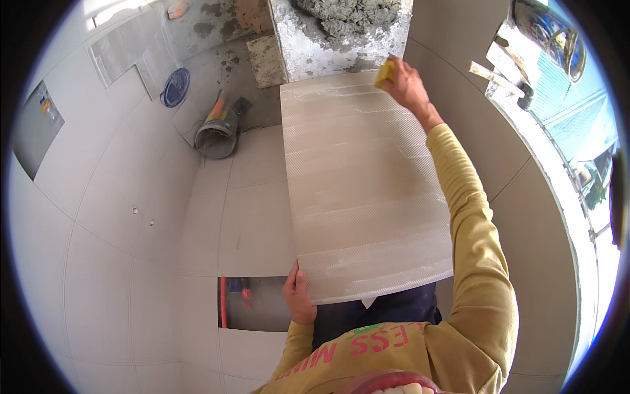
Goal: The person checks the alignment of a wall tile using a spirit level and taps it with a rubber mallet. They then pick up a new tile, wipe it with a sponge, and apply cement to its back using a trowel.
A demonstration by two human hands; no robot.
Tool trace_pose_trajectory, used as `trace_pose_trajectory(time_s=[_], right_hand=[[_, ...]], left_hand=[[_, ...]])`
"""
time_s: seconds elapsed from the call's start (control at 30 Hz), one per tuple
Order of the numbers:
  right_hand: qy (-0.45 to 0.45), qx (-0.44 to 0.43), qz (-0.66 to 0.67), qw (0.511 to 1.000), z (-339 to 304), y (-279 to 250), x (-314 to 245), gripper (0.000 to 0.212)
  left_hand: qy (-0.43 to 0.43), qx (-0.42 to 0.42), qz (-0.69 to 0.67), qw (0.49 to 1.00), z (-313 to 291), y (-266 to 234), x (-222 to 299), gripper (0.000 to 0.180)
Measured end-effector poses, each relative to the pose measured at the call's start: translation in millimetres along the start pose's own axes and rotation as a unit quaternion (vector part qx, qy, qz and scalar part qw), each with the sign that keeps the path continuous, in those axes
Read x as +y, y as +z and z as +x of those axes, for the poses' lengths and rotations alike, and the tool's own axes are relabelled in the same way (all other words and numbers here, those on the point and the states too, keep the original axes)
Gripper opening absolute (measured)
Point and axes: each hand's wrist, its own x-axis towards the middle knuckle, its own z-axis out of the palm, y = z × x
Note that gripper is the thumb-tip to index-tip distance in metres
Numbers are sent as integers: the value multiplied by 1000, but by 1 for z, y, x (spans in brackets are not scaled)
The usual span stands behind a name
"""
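A large beige tile [367,177], its ribbed back facing up, lies in front of me with its far end against a pale, mortar-smeared block. My right hand [408,85] reaches to the tile's far right corner, fingers closed round a yellow sponge [385,75] that touches the surface. Whitish streaks and a damp-looking patch run across the ribs. At the near left corner, my left hand [300,295] grips the tile's edge, thumb on the upper side. The fingers beneath it are hidden.
Wet grey mortar [351,16] is heaped on the block [328,52]. Left of the tile, a dark bucket [216,139] lies tipped over near a blue lid [175,88]. A rectangular floor opening [256,312] shows red parts beside my left hand. Tiled walls and a window opening [571,125] flank me.
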Motion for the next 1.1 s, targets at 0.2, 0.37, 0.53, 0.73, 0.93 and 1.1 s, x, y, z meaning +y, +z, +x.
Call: trace_pose_trajectory(time_s=[0.2,0.37,0.53,0.73,0.93,1.1], right_hand=[[-93,-100,-16,990,21,47,-31,42],[131,50,-123,982,20,-3,140,45],[14,118,-7,993,-14,-21,83,51],[-1,-24,-66,998,-73,-35,41,58],[-45,353,62,933,-123,-269,32,69],[233,613,72,752,-84,-446,183,90]], left_hand=[[-15,6,-6,1000,-1,4,2,44],[-4,1,-4,1000,0,4,3,44],[0,5,12,1000,-1,3,-1,44],[33,-49,9,998,-2,1,-6,42],[31,-38,24,998,-2,-13,-26,41],[56,-32,70,995,14,-27,-20,42]])
